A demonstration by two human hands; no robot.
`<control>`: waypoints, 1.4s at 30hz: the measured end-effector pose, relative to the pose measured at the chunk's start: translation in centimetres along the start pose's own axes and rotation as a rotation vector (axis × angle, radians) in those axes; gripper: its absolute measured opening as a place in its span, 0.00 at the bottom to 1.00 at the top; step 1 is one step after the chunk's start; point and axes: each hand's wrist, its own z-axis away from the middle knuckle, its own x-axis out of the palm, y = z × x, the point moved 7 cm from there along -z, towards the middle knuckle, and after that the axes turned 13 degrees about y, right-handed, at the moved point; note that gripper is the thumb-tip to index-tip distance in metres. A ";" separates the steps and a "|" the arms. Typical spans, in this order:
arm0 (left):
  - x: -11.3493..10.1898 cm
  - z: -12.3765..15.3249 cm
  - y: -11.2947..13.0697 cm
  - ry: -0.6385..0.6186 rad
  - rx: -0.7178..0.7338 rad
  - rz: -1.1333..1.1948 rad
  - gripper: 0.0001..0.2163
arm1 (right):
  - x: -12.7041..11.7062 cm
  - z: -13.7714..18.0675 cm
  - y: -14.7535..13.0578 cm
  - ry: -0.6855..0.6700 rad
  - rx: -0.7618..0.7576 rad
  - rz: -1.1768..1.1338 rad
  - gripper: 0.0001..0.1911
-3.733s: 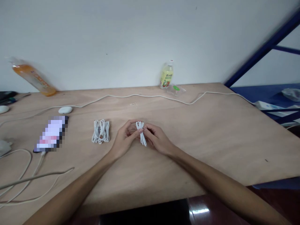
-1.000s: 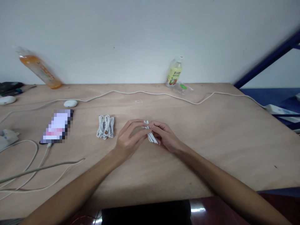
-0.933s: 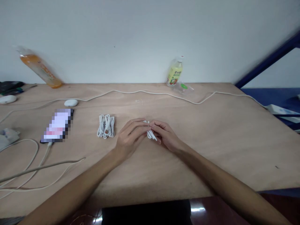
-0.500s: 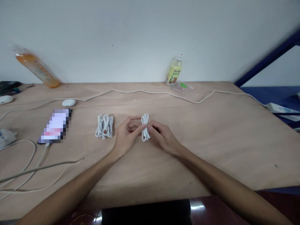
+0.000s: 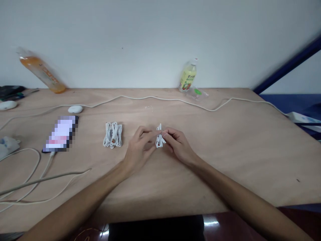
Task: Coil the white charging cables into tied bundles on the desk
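A small white cable (image 5: 159, 143), coiled into a narrow bundle, stands between my two hands over the table. My left hand (image 5: 139, 147) is closed on its left side, with the index finger reaching across the middle of the coil. From the right, my right hand (image 5: 179, 145) pinches at the bundle's waist with thumb and index finger; any tie there is too small to make out. To the left lie several similar white cable bundles (image 5: 112, 135), side by side on the wooden table (image 5: 213, 144).
A phone (image 5: 60, 134) with a charging cable lies on the left, near a white earbud case (image 5: 75, 109). A long white cord (image 5: 165, 98) crosses the back. An orange bottle (image 5: 42, 73) and a yellow-green bottle (image 5: 188, 77) lean by the wall, with plastic wrap (image 5: 197, 93) nearby.
The coiled cable has turned and looks narrower. My left hand has shifted its fingers, the index now across the coil's middle. My right hand keeps its pinch there.
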 end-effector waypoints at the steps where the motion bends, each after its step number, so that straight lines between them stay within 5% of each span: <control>1: -0.2 0.0 0.2 0.032 0.067 -0.027 0.13 | 0.0 0.0 0.3 -0.006 0.035 -0.022 0.27; 5: -0.4 0.1 0.7 0.079 0.212 -0.037 0.11 | 0.2 0.1 1.2 -0.021 0.117 -0.066 0.28; 9: 0.0 0.1 0.5 0.053 0.144 0.026 0.10 | 0.1 0.2 0.7 -0.018 0.067 -0.013 0.29; 15: 0.8 0.0 -1.2 0.052 -0.320 0.243 0.11 | 0.2 0.3 -0.2 -0.033 0.002 0.033 0.27; 18: 1.7 0.7 -2.6 0.047 -0.661 0.466 0.24 | 0.2 0.4 -0.2 -0.003 -0.025 0.042 0.26; 21: 2.3 1.3 -3.3 0.046 -0.838 0.604 0.38 | 0.1 0.5 -0.5 0.020 -0.103 0.093 0.25; 27: 3.5 1.8 -3.6 -0.033 -0.964 0.767 0.21 | 0.2 0.5 -0.5 0.028 -0.126 0.089 0.25; 30: 2.8 0.9 -3.0 -0.056 -0.776 0.630 0.13 | 0.2 0.3 0.1 0.028 -0.051 0.011 0.27; 37: -0.5 -0.1 0.6 0.107 0.033 -0.014 0.12 | 0.4 0.1 0.9 -0.010 0.139 -0.140 0.30; 42: -0.6 0.2 1.5 0.125 0.207 -0.016 0.11 | 0.4 0.2 0.7 -0.022 0.135 -0.127 0.30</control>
